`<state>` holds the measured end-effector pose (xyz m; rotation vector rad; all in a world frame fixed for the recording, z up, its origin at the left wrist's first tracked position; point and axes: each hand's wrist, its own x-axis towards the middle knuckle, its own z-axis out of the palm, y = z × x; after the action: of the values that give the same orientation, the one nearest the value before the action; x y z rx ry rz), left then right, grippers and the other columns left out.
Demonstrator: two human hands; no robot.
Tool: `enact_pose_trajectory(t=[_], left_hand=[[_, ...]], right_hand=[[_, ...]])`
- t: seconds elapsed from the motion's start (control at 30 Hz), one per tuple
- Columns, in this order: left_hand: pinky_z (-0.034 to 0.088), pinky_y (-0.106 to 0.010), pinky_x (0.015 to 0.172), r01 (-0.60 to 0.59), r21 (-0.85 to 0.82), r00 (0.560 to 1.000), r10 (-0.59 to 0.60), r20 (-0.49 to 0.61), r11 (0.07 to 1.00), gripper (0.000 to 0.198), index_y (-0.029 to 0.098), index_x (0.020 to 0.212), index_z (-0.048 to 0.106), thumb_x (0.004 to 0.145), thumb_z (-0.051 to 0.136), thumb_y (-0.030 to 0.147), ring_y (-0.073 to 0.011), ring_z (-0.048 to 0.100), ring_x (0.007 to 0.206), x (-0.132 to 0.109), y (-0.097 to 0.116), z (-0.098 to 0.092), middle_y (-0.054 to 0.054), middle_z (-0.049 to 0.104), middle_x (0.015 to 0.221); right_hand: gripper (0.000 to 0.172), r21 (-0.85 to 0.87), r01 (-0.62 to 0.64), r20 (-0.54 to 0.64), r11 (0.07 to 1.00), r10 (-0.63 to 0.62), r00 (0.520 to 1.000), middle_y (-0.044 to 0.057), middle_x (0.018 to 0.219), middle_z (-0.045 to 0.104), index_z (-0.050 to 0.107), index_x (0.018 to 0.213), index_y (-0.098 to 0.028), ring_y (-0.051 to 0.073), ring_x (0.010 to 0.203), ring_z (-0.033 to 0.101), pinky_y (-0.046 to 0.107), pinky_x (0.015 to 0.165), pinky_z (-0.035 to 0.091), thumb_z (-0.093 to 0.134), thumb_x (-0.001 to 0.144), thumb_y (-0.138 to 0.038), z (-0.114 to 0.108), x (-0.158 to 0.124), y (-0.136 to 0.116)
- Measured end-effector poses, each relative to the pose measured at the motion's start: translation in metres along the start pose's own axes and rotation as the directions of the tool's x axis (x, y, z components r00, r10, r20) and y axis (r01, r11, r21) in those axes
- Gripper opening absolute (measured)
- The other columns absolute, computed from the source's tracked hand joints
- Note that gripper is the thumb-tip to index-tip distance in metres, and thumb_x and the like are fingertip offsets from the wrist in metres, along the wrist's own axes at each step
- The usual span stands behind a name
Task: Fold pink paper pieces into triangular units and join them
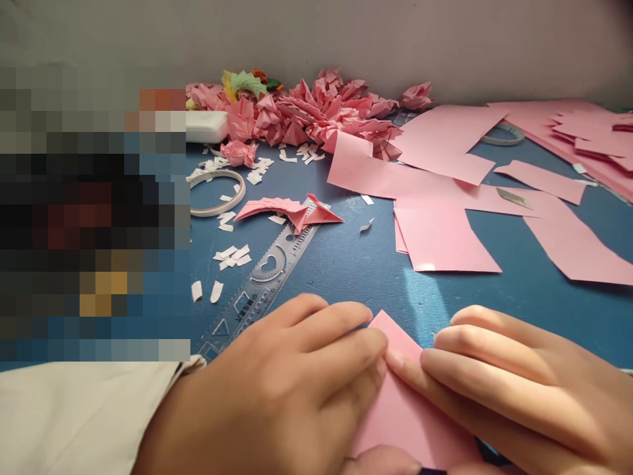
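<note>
A pink sheet of paper [403,412] lies at the bottom centre, one pointed corner facing away from me. My left hand [287,376] holds its left side, fingers bent together over the paper and the thumb low at the front edge. From the right, my right hand [514,379] grips the same sheet, its index fingertip pressing the surface close to my left fingertips. The hands cover much of both side edges. Just beyond my left hand, a clear plastic ruler [247,297] slants across the blue table, a folded pink paper piece [297,212] resting on its far end.
Flat pink paper pieces [448,237] spread over the right side, with a small blade [513,197] on one. Folded pink paper pieces [316,109] are heaped along the wall. White scraps [232,256], a tape roll [242,188] and a white case [206,126] lie left; blurred blocks hide the far left.
</note>
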<state>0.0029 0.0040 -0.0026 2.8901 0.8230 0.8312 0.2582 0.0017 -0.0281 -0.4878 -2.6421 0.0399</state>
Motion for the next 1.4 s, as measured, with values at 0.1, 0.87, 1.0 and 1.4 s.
enact_pose_trajectory(t=[0.1,0.87,1.0,1.4], left_hand=[[0.053,-0.034,0.105,-0.065,-0.03,0.996,0.067,0.06,0.997,0.04,0.014,0.103,0.079,0.112,0.043,0.027,-0.0211,0.071,0.116,0.002,-0.003,-0.003,-0.003,0.082,0.112],[0.056,-0.032,0.1,0.118,0.191,0.98,-0.083,-0.182,0.975,0.043,0.023,0.08,0.075,0.104,0.043,0.007,-0.0172,0.071,0.074,-0.004,0.009,0.001,0.003,0.077,0.076],[0.057,-0.034,0.101,0.036,0.199,0.988,-0.005,-0.155,0.979,0.047,0.024,0.067,0.071,0.1,0.046,0.002,-0.0139,0.06,0.056,-0.007,0.004,-0.002,0.005,0.068,0.059],[0.051,-0.034,0.093,-0.049,0.116,0.998,0.053,-0.033,0.992,0.055,0.021,0.063,0.067,0.113,0.044,0.018,-0.0124,0.062,0.061,0.003,0.004,-0.002,0.006,0.062,0.058]], right_hand=[[0.047,-0.031,0.001,0.014,1.0,-0.001,1.0,0.008,0.092,0.067,0.066,0.074,-0.021,0.021,0.073,0.058,0.042,0.072,0.047,0.034,0.108,-0.019,-0.002,-0.002,-0.001],[0.031,0.032,0.002,0.058,0.999,-0.004,0.998,0.011,0.099,0.066,0.073,0.102,-0.015,0.022,0.075,0.06,0.041,0.071,0.049,0.043,0.104,-0.018,-0.001,-0.008,0.001],[0.029,0.051,0.025,0.032,0.998,-0.027,0.999,0.01,0.095,0.063,0.072,0.105,-0.01,0.019,0.072,0.057,0.039,0.066,0.047,0.044,0.103,-0.016,-0.002,-0.007,0.0],[0.022,0.047,-0.206,-0.148,0.977,0.211,0.966,0.003,0.085,0.07,0.063,0.092,-0.023,0.019,0.078,0.068,0.033,0.068,0.053,0.049,0.108,-0.022,-0.008,0.01,-0.009]])
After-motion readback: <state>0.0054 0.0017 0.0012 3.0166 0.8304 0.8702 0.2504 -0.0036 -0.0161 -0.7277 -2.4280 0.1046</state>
